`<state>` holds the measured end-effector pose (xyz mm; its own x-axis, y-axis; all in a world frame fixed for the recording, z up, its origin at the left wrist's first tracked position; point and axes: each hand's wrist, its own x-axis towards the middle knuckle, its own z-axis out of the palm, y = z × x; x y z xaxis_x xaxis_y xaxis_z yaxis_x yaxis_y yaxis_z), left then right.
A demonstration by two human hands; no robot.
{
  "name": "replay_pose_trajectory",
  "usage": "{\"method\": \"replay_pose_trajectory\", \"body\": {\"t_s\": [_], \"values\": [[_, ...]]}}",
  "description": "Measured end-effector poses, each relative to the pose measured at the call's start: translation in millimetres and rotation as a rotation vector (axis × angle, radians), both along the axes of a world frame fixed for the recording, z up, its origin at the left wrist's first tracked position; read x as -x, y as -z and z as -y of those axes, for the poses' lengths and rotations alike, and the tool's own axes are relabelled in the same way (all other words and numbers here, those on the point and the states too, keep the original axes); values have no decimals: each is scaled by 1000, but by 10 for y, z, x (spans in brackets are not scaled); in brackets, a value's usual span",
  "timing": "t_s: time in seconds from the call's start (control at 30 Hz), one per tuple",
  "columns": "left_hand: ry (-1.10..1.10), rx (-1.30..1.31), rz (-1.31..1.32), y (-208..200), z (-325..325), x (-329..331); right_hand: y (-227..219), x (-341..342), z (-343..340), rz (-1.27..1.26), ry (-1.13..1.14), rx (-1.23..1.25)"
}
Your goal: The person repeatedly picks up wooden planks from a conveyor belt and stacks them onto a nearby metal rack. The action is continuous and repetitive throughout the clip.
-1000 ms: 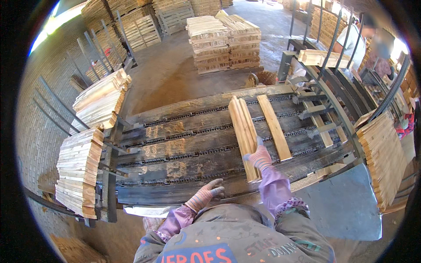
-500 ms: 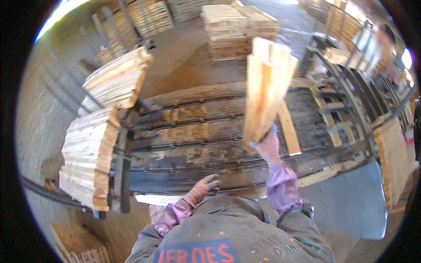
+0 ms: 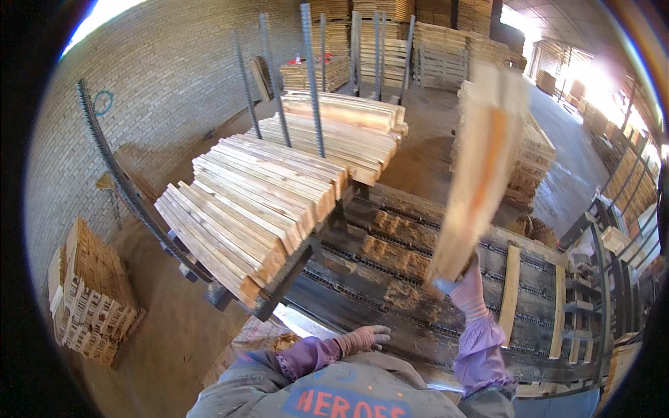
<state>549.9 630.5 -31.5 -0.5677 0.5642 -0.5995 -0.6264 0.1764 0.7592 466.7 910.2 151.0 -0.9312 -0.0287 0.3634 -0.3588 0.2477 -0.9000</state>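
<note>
My right hand, in a worn work glove, grips the lower end of some light wooden boards. They stand up tall and tilted above the chain conveyor, smeared by motion, so I cannot tell how many there are. My left hand, gloved too, hovers by the conveyor's near edge with its fingers stretched out and nothing in them. To the left, a row of stacked boards rests on a metal rack, between upright ribbed bars.
Loose slats lie across the conveyor's right part. Pallet-like wood stacks stand at lower left and beyond the conveyor. A bent ribbed bar curves up beside the brick wall.
My view has swung left, bringing the racked boards nearer the middle. The boards in my right hand have come along, still held upright. My left hand stays low at the conveyor edge.
</note>
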Motion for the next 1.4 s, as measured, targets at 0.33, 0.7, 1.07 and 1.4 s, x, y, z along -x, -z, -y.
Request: {"method": "replay_pose_trajectory", "body": {"t_s": [0.33,0.7,1.07,1.4], "values": [[-177,-125,38,303,434,-110,-2431,1194,2572,-79,-250,-164],[-319,-174,36,103,755,-117,-2470,1752,3547,153,-92,-1247],[-173,-182,-20,347,539,-58,-2416,1652,2251,-126,79,-818],[-113,-206,191,-57,266,23,284,348,-643,964,308,-1171]]}}
